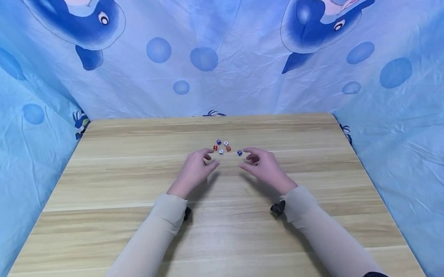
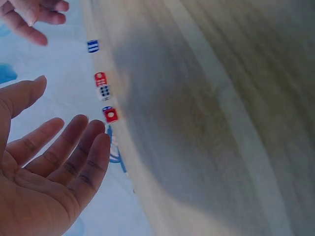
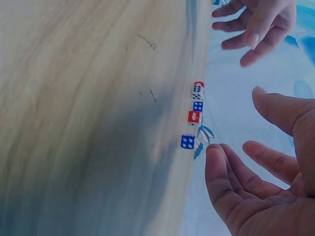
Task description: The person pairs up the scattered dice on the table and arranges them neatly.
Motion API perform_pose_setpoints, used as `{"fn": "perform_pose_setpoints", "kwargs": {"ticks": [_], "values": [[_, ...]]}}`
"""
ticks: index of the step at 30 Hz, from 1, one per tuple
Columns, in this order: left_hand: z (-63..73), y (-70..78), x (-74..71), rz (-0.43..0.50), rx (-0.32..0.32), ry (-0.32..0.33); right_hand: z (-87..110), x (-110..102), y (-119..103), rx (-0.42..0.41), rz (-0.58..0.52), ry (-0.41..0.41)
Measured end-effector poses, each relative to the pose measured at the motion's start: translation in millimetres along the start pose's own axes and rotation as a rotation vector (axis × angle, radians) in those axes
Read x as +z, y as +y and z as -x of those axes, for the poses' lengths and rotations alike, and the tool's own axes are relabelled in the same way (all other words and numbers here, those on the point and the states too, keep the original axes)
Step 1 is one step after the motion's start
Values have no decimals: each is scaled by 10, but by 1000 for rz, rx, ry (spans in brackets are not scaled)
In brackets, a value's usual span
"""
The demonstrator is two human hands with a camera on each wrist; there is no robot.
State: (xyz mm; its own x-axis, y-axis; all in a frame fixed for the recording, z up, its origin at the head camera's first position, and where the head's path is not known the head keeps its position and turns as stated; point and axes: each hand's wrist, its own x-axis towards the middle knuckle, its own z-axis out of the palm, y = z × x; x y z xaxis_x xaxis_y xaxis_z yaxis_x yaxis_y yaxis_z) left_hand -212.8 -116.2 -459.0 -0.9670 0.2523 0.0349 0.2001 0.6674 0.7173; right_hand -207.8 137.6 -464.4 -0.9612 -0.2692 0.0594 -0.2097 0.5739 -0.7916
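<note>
Several small dice lie near the far middle of the wooden table. In the head view a red die (image 1: 215, 148) and a white die (image 1: 221, 152) are nearest my left hand (image 1: 196, 168). A blue die (image 1: 219, 142), another white die (image 1: 226, 143) and another red die (image 1: 228, 149) sit close beside them. Apart from this cluster, a second blue die (image 1: 240, 152) lies by the fingertips of my right hand (image 1: 265, 165). Both hands hover with relaxed, slightly bent fingers, thumbs apart, and hold nothing. The wrist views show both palms with nothing in them.
The wooden table (image 1: 229, 233) ends at a back edge just beyond the dice. Blue cloth (image 1: 237, 89) printed with dolphins and bubbles hangs behind it and along both sides. A dark wrist camera (image 1: 278, 208) sits under the right cuff.
</note>
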Motion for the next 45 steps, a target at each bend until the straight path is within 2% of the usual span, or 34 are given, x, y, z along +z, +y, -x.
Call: {"fn": "perform_pose_setpoints", "kwargs": {"ticks": [5,9,15,20,24,30,36,45], "values": [[-120,-7,89,16,0,-11,-29,52,10,-4,-14,-9],[-219,22,159,17,4,8,-24,72,20,4,-15,-12],[-343,32,233,-42,-9,34,-8,104,25,11,-28,-16],[-418,-15,272,-56,-24,24,7,113,-5,21,-39,-15],[-468,-41,284,-81,-49,0,13,117,-21,34,-29,-26],[-527,-34,262,-181,-101,-37,1,122,-17,47,-11,-28],[-577,-4,224,-245,-78,-64,-14,119,-15,48,1,-23],[-630,17,221,-271,-71,-76,-37,96,-27,48,5,-17]]}}
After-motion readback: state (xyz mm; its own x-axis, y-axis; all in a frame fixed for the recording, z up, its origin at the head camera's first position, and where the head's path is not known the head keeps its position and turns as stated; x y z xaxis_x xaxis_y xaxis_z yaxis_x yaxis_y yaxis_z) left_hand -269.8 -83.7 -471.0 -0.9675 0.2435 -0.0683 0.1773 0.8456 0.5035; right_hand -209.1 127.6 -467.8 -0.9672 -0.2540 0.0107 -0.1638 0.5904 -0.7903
